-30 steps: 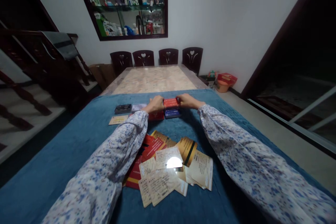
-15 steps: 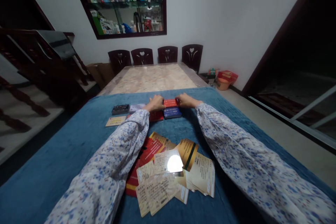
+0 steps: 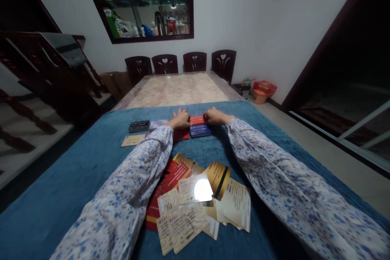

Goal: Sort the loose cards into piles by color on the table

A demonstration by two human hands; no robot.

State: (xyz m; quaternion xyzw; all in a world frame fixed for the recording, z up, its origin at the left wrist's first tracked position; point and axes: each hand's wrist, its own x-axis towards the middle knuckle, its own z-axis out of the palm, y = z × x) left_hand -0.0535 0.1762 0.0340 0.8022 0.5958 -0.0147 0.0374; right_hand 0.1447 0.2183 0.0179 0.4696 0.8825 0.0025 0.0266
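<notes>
At the far side of the blue cloth, a stack of red cards (image 3: pixel 197 120) lies behind a stack of blue cards (image 3: pixel 199 131). My left hand (image 3: pixel 180 119) closes on the red stack's left edge, and my right hand (image 3: pixel 214 116) pinches its right edge. Darker red cards (image 3: pixel 183 135) lie partly hidden under my left wrist. Further left are a black card stack (image 3: pixel 139 126), pale purple cards (image 3: pixel 157 124) and a single beige card (image 3: pixel 133 140). Between my forearms spreads a loose pile of cream cards (image 3: pixel 186 223), gold cards (image 3: pixel 217 174) and red cards (image 3: pixel 175 178).
A blue cloth (image 3: pixel 82 178) covers the near part of the table, with the bare marble-patterned top (image 3: pixel 179 89) beyond. Several dark chairs (image 3: pixel 195 62) stand at the far end. An orange bucket (image 3: pixel 258 96) sits on the floor at right, and a wooden railing (image 3: pixel 27 53) at left.
Both hands stay at the two ends of the red stack, with only slight finger shifts. The camera view has tilted down slightly, and the loose pile appears unmoved.
</notes>
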